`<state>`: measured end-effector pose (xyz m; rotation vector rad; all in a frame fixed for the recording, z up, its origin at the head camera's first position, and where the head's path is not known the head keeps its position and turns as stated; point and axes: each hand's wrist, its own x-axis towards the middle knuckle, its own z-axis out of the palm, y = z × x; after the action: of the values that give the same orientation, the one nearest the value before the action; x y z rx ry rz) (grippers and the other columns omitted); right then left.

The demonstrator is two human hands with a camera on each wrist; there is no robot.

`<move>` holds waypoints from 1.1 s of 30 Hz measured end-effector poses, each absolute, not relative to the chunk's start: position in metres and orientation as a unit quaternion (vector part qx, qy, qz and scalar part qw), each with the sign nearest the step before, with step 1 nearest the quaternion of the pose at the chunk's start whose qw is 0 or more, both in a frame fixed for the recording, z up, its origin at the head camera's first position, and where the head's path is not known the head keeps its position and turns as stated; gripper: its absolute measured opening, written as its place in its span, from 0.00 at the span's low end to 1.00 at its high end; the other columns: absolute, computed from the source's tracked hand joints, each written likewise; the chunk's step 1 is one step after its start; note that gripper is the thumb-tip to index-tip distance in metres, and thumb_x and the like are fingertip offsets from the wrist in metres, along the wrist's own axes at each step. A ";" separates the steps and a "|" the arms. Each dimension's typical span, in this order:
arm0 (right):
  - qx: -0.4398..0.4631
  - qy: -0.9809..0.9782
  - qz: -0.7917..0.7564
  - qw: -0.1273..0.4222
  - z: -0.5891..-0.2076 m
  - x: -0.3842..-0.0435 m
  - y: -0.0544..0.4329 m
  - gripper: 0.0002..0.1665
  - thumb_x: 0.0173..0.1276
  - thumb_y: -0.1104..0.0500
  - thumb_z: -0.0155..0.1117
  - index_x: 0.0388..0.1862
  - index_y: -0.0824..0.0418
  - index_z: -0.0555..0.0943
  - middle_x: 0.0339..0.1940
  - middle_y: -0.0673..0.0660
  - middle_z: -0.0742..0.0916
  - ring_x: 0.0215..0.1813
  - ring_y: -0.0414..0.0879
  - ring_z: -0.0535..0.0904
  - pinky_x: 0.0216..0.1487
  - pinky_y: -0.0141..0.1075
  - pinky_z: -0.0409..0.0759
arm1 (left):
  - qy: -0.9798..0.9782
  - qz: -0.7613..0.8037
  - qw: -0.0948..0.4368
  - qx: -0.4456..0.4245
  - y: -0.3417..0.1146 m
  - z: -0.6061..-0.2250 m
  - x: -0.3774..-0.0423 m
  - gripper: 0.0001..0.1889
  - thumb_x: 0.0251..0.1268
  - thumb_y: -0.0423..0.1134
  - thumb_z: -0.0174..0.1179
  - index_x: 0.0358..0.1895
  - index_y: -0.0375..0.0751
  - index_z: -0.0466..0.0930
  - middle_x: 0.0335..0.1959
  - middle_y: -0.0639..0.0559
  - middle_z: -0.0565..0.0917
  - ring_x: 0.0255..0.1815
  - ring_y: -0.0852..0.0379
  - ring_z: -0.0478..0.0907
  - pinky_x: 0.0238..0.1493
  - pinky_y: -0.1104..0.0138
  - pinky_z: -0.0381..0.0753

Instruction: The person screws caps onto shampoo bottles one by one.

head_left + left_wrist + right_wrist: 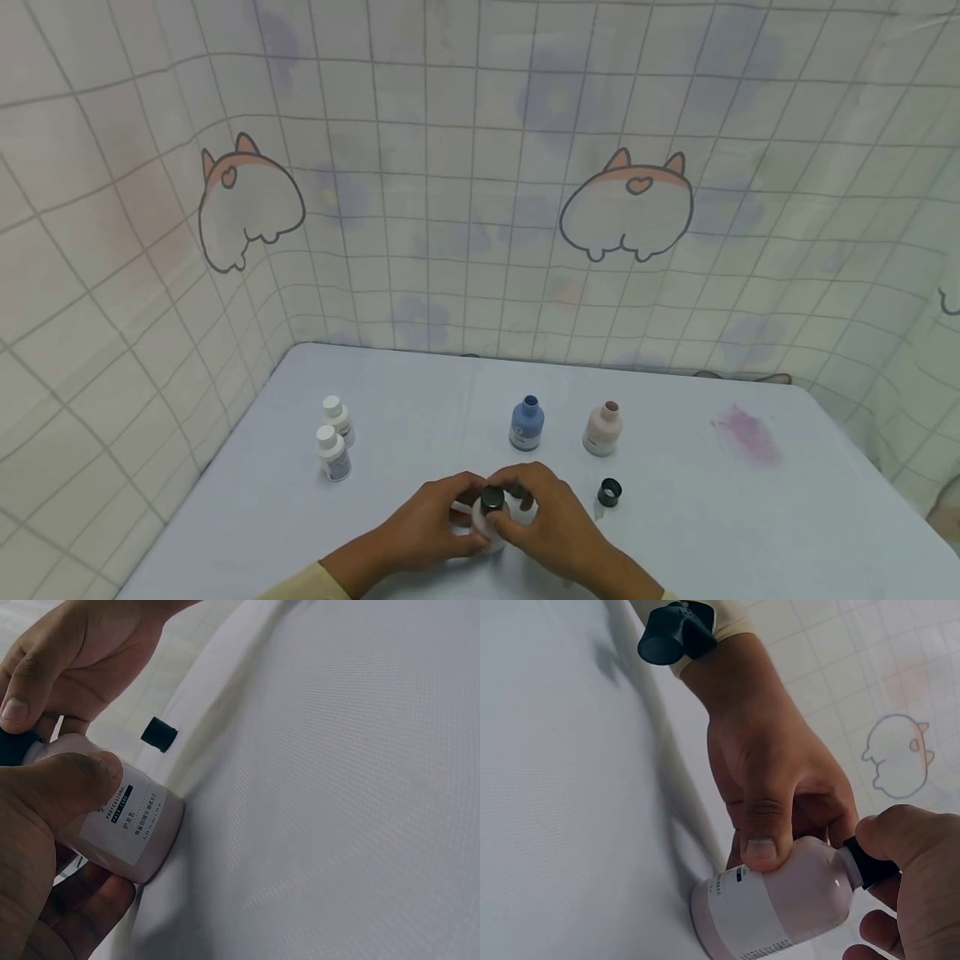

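A pale pink bottle [492, 543] with a white label stands upright on the table near its front. My left hand [429, 527] grips its body, with the thumb beside the label [124, 817] in the left wrist view. On the bottle's neck sits a black cap [871, 862], which my right hand [557, 525] pinches between thumb and fingers. Whether the cap is tight or loose cannot be seen. A second dark cap [517, 492] lies just behind the right fingers, partly hidden. Another black cap [609, 492] lies to the right of that hand.
Behind the hands stand an uncapped blue bottle [527, 423] and an uncapped pink bottle [602, 429]. Two small white bottles, one in front [333, 454] and one behind [339, 421], stand at the left. A pink stain [750, 435] marks the white table [750, 517] at right.
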<state>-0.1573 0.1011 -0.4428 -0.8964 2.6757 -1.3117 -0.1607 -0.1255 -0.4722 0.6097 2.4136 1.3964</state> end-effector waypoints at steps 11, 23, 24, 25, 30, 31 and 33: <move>-0.327 0.843 -0.427 0.010 -0.447 -0.160 0.102 0.28 0.68 0.59 0.72 0.65 0.44 0.78 0.58 0.40 0.82 0.48 0.40 0.78 0.47 0.37 0.84 | 0.831 0.490 0.139 0.224 -0.127 -0.472 -0.160 0.29 0.57 0.42 0.78 0.61 0.50 0.76 0.56 0.61 0.82 0.56 0.64 0.80 0.53 0.75 0.82; -0.293 0.860 -0.418 0.009 -0.441 -0.157 0.099 0.22 0.66 0.53 0.76 0.57 0.47 0.79 0.51 0.41 0.81 0.45 0.44 0.78 0.45 0.35 0.82 | 0.829 0.493 0.140 0.223 -0.127 -0.475 -0.161 0.30 0.58 0.43 0.78 0.62 0.49 0.76 0.56 0.62 0.81 0.56 0.64 0.80 0.54 0.75 0.81; -0.294 0.859 -0.418 0.010 -0.441 -0.157 0.099 0.24 0.66 0.53 0.76 0.58 0.47 0.79 0.52 0.41 0.81 0.45 0.44 0.77 0.45 0.35 0.82 | 0.829 0.493 0.139 0.224 -0.127 -0.475 -0.161 0.30 0.58 0.44 0.78 0.62 0.49 0.76 0.56 0.62 0.81 0.56 0.64 0.80 0.54 0.75 0.81; -0.297 0.858 -0.418 0.011 -0.442 -0.157 0.100 0.25 0.66 0.52 0.76 0.60 0.47 0.78 0.53 0.41 0.81 0.45 0.43 0.77 0.45 0.35 0.82 | 0.829 0.493 0.138 0.224 -0.127 -0.475 -0.161 0.29 0.58 0.44 0.78 0.62 0.48 0.76 0.56 0.61 0.81 0.56 0.64 0.80 0.54 0.75 0.81; -0.322 0.845 -0.427 0.005 -0.445 -0.159 0.101 0.26 0.68 0.59 0.73 0.63 0.46 0.78 0.55 0.41 0.81 0.46 0.42 0.78 0.45 0.37 0.84 | 0.827 0.495 0.136 0.227 -0.126 -0.475 -0.161 0.29 0.58 0.43 0.77 0.62 0.49 0.76 0.56 0.60 0.81 0.56 0.64 0.80 0.54 0.75 0.81; -0.324 0.843 -0.428 0.004 -0.445 -0.159 0.101 0.26 0.68 0.61 0.72 0.62 0.45 0.79 0.55 0.41 0.82 0.45 0.42 0.79 0.45 0.37 0.84 | 0.827 0.497 0.136 0.228 -0.127 -0.476 -0.162 0.29 0.59 0.43 0.77 0.62 0.49 0.76 0.56 0.60 0.81 0.56 0.64 0.80 0.54 0.74 0.82; -0.324 0.843 -0.430 0.000 -0.445 -0.158 0.101 0.24 0.67 0.62 0.72 0.60 0.45 0.80 0.53 0.40 0.82 0.46 0.43 0.79 0.45 0.37 0.84 | 0.825 0.498 0.136 0.227 -0.126 -0.475 -0.162 0.29 0.59 0.42 0.77 0.62 0.49 0.76 0.56 0.61 0.82 0.56 0.64 0.80 0.54 0.74 0.82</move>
<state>-0.1584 0.1008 -0.4452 -1.0182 2.6481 -1.3509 -0.1618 -0.1265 -0.4755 0.6585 2.3902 1.4433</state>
